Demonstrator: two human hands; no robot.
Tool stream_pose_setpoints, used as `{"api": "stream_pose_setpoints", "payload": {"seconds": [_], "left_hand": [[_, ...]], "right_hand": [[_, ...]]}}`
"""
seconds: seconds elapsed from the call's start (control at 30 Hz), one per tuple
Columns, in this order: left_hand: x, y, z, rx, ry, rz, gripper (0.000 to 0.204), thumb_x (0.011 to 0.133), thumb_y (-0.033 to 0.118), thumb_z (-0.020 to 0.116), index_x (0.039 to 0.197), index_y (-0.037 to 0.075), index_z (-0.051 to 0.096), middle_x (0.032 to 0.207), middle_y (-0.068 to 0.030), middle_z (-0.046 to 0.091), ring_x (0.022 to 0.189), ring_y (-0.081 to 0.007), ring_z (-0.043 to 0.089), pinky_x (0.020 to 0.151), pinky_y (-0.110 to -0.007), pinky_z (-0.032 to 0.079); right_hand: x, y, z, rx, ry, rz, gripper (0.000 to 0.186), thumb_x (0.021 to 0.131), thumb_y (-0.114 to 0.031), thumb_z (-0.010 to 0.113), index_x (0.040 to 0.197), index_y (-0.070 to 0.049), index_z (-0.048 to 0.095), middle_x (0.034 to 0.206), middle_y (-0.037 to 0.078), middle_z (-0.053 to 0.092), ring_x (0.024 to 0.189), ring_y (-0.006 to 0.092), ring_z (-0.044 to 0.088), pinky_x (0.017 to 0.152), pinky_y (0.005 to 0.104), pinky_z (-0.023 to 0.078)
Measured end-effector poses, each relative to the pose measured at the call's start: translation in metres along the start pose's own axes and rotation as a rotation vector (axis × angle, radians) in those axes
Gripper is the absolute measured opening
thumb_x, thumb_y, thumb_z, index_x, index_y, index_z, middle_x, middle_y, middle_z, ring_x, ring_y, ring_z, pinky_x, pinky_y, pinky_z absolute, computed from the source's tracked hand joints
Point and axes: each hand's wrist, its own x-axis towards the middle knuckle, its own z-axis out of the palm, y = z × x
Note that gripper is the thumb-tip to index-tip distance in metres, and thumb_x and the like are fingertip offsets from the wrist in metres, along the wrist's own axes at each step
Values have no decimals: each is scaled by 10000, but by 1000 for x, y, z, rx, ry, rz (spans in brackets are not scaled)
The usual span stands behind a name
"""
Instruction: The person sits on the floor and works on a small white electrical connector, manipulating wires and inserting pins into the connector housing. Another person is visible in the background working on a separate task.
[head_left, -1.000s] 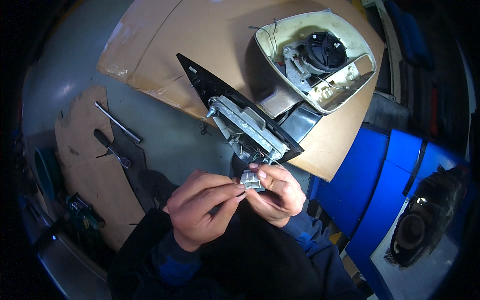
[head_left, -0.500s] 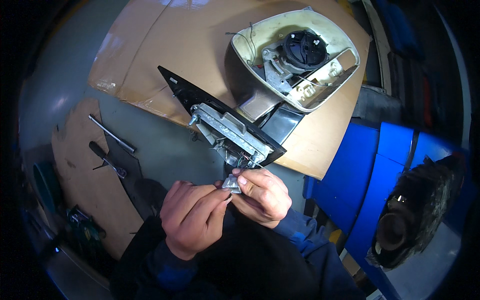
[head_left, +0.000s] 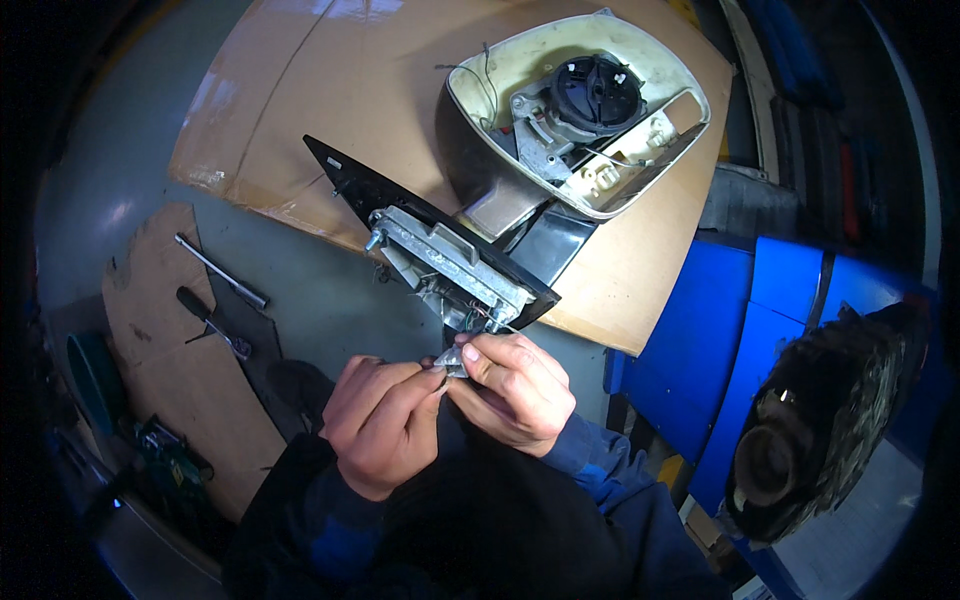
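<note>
Pinched between both hands is a small translucent grey piece (head_left: 453, 362), which looks like a wire connector. My left hand (head_left: 382, 425) has its thumb and fingertips closed on the piece's left side. My right hand (head_left: 515, 388) grips the other side, the thumb lying along it. Just beyond the fingers, thin wires (head_left: 478, 318) come out of the metal base of a car side mirror (head_left: 460, 190). Its black triangular mounting plate (head_left: 345, 180) points toward the far left. Inside the open cream shell sits a round black mirror motor (head_left: 597, 95). My fingers partly hide the small piece.
The mirror rests on a cardboard sheet (head_left: 260, 130). On lower cardboard (head_left: 190, 350) at left lie a long socket bar (head_left: 222, 272) and a ratchet (head_left: 212, 322). A green tool case (head_left: 95, 375) is farther left. At right, a dirty black part (head_left: 810, 430) lies by blue panels (head_left: 685, 340).
The small piece has turned in my fingers, and my left fingertips have shifted on it. Both hands still grip it. The whole scene sits slightly farther left in view.
</note>
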Motion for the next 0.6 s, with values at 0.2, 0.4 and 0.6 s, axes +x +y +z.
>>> {"api": "stream_pose_setpoints", "payload": {"seconds": [0.2,0.4,0.6], "left_hand": [[0,0,1,-40,-12,-50,128,853,-82,810,944,-13,753,891,-115,751,747,-276,724,669,-378,525],[1,-2,-4,-85,-52,-108,149,833,-78,824,928,-2,737,886,-111,743,766,-284,720,680,-380,527],[4,-2,-12,-133,-83,-158,172,835,-67,828,959,-3,728,917,-124,740,803,-289,719,728,-381,551]], "right_hand": [[1,-3,-1,-13,-36,32,391,731,48,974,1026,87,721,1019,231,770,808,303,791,714,348,636],[0,-3,3,-4,-45,37,394,721,46,982,1019,78,726,1010,232,771,788,297,783,696,347,620],[0,0,3,0,-35,10,458,722,15,992,1095,57,729,1040,209,768,846,307,796,719,358,631]]}}
